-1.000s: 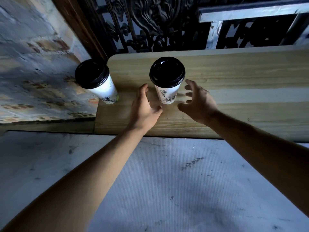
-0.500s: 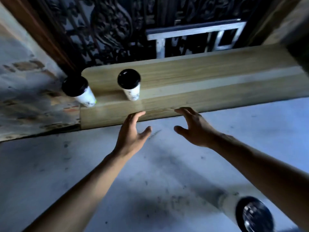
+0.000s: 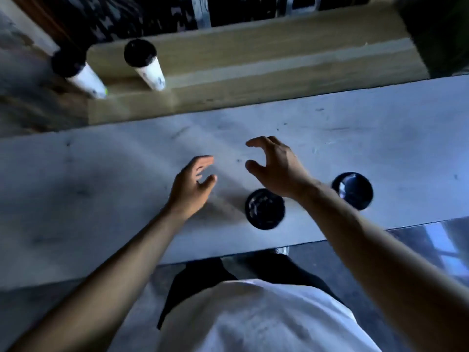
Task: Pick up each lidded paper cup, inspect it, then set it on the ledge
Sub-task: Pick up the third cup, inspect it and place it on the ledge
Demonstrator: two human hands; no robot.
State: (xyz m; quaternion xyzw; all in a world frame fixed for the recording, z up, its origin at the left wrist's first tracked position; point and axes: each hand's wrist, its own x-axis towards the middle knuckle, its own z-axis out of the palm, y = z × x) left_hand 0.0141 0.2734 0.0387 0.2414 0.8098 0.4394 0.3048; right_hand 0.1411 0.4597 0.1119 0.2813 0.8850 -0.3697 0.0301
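Observation:
Two white paper cups with black lids stand on the wooden ledge (image 3: 253, 59): one cup (image 3: 78, 74) at its far left end, a second cup (image 3: 146, 64) just right of it. On the grey table (image 3: 101, 179) below me stand two more lidded cups, seen from above: a near cup (image 3: 264, 209) and a right cup (image 3: 352, 190). My left hand (image 3: 193, 186) hovers open over the table, left of the near cup. My right hand (image 3: 276, 166) is open with curled fingers, above and between the two table cups. Neither hand holds anything.
Behind the ledge is dark ornate metalwork (image 3: 152, 13); a worn brick wall (image 3: 20, 97) lies to the left. The table's near edge (image 3: 253, 255) runs in front of my white shirt (image 3: 253, 318). A glossy floor (image 3: 431, 242) shows at the right.
Both hands drew back from the second cup on the ledge toward me and are now over the grey table. The view tilted down, bringing two more cups into sight.

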